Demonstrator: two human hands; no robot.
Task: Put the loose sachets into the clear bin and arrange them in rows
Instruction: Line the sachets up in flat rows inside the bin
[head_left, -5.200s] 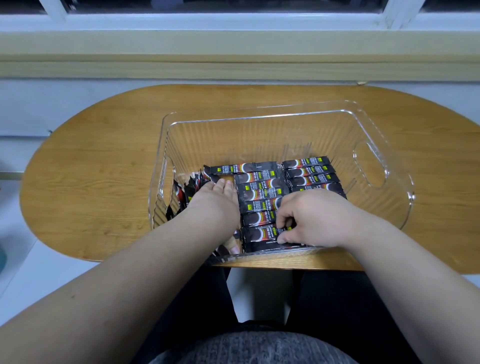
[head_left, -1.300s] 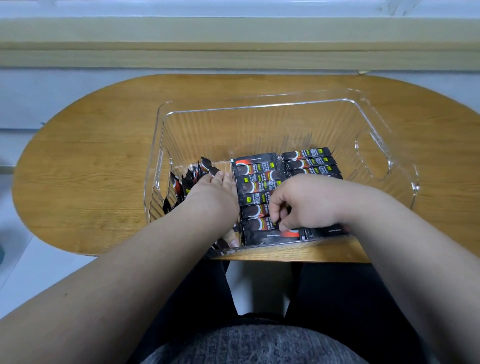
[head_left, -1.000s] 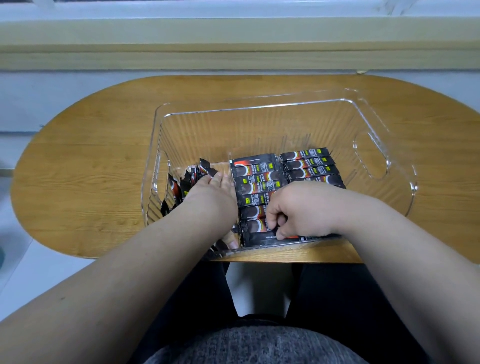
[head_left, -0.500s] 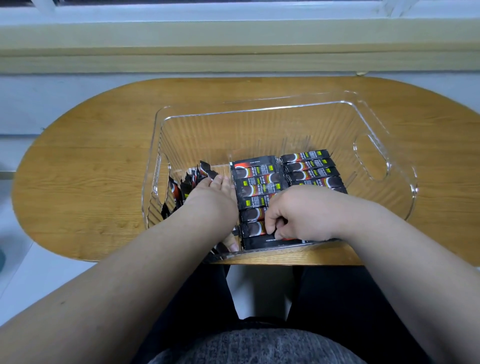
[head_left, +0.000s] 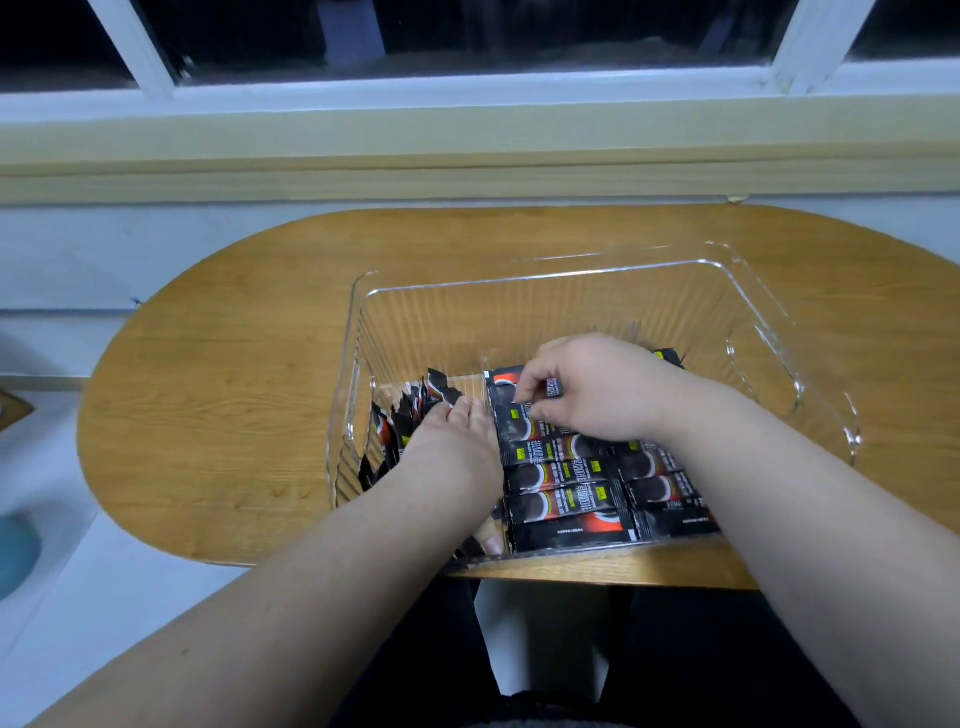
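Right hand (head_left: 597, 395) pinches a sachet (head_left: 554, 387) inside the clear bin (head_left: 467, 322); left hand (head_left: 452, 452), fingers pressed together, braces upright sachets (head_left: 410, 415) by its left wall.

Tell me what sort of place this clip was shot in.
Probably a home room at night, though an office is possible: a rounded wooden table set below a white-framed window with dark panes, and sachets laid in rows in a clear bin on it.
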